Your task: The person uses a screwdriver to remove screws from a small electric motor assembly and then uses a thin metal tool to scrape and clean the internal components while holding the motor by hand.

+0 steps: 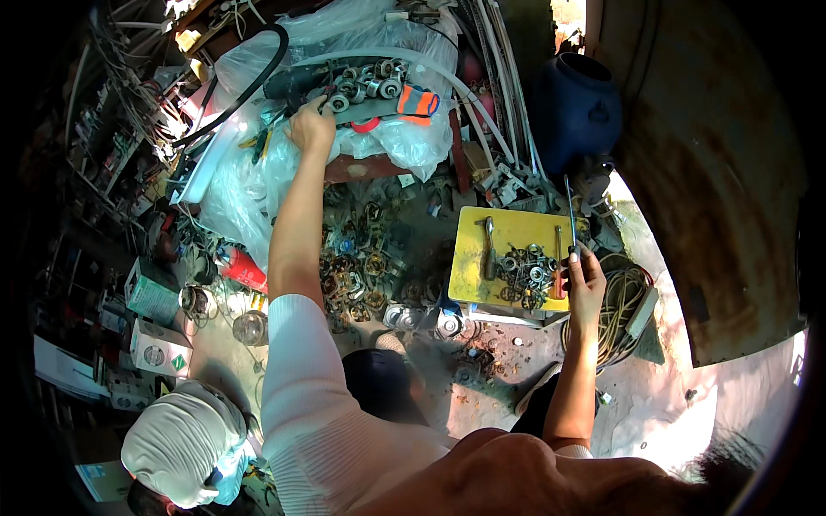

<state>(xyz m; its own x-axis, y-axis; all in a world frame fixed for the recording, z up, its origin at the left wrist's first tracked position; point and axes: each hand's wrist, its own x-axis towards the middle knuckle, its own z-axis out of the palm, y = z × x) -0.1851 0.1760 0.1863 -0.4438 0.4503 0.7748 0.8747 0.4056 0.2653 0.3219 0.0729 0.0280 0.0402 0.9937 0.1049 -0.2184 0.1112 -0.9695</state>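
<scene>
My left arm reaches far forward to a plastic-covered table, where my left hand (311, 127) has its fingers curled at the edge of a pile of metal parts (372, 84). A round metal part (338, 103) sits right at those fingertips, and the hand looks closed on it. In my right hand (585, 277) is a screwdriver (571, 211), its dark handle gripped and its long shaft pointing up and away. Below that hand is a yellow board (471, 232) bearing a ratchet wrench (490, 249), another screwdriver (559, 258) and a heap of small metal parts (527, 273).
An orange and grey glove (419, 102) lies beside the pile. Many dismantled metal parts (353, 275) cover the floor between table and board. A coiled cable (621, 318) lies at right, near a blue barrel (578, 112). Someone in a pale cap (183, 443) is at lower left.
</scene>
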